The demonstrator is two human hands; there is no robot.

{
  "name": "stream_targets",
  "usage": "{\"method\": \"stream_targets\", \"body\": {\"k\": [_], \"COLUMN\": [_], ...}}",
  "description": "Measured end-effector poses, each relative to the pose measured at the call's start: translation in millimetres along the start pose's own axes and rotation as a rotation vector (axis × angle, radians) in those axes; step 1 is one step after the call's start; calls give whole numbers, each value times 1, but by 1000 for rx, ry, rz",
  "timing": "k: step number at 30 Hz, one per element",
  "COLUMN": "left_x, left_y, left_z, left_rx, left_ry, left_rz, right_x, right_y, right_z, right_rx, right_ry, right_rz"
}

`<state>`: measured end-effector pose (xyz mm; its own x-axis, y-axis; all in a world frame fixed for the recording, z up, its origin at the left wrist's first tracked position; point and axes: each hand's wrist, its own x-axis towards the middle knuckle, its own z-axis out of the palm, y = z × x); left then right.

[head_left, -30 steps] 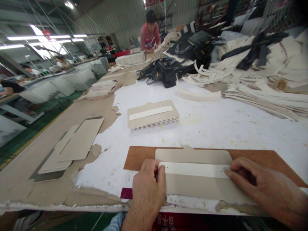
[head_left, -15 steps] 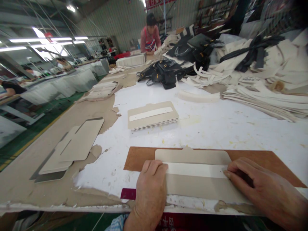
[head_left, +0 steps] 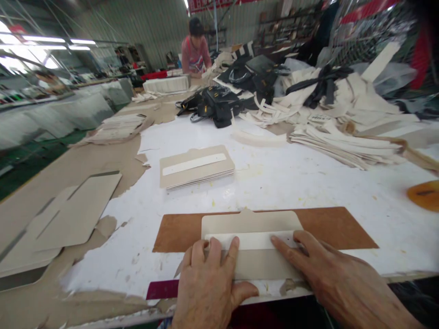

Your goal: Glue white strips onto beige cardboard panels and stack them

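Note:
A beige panel (head_left: 264,265) with rounded corners and a small tab lies at the table's front edge, partly over a brown board (head_left: 329,226). Across its middle runs a white strip (head_left: 255,241). My left hand (head_left: 212,278) rests on the panel's left part, fingers spread, fingertips on the strip. At the strip's right part, my right hand (head_left: 322,269) presses with stretched fingertips. Both hands are open and hold nothing. A dark purple piece (head_left: 163,289) sits left of my left hand, partly covered by it.
Beyond the board stands a stack of beige panels (head_left: 197,167), a white strip on top. More panels (head_left: 82,210) lie at left. Black bags (head_left: 216,103) and cut strips (head_left: 339,141) are heaped farther back. An orange object (head_left: 424,195) is at right. A co-worker (head_left: 195,50) leans over the far end.
Both hands have shifted from the strip's ends inward, and their fingers have spread flat over it. The camera view has turned to the right, bringing the orange object into sight.

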<state>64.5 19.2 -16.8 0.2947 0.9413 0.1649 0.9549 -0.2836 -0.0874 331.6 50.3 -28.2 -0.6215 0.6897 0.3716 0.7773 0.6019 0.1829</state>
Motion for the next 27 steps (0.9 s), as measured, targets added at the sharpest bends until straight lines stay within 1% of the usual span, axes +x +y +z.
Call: {"method": "stream_targets", "body": {"k": [4,9,13,16,18,20,21,23,24,25,27], "left_x": [-3,-6,-6,-8,-13,-21,-25,-33,-36,-39,-42], "left_y": [-6,-16,-20,-28,-34,-41,-44,-49,-51,-53,-54], "left_z": [6,11,12,11,12,15,18,28,34,40,51], "left_rx": [33,72,49,-62,-145,-148,-119,-51,-35,-43,-126], "left_ry": [58,103,203,274,301,335,354,378,381,382,368], "left_rz": [65,117,152,153,124,84,68,65,72,78,65], "right_x": [3,-1,-11,-20,-26,-32,-35,-39,-42,-44,-47], "right_y": [-5,-1,3,11,17,22,24,25,25,25,24], "right_z": [-4,-4,1,2,3,4,7,16,23,32,52], "right_rx": [-40,16,2,49,95,112,104,94,106,131,229], "right_ry": [10,4,12,44,87,122,141,170,185,209,268], "right_rz": [13,5,-21,-3,52,107,108,44,11,13,126]}}
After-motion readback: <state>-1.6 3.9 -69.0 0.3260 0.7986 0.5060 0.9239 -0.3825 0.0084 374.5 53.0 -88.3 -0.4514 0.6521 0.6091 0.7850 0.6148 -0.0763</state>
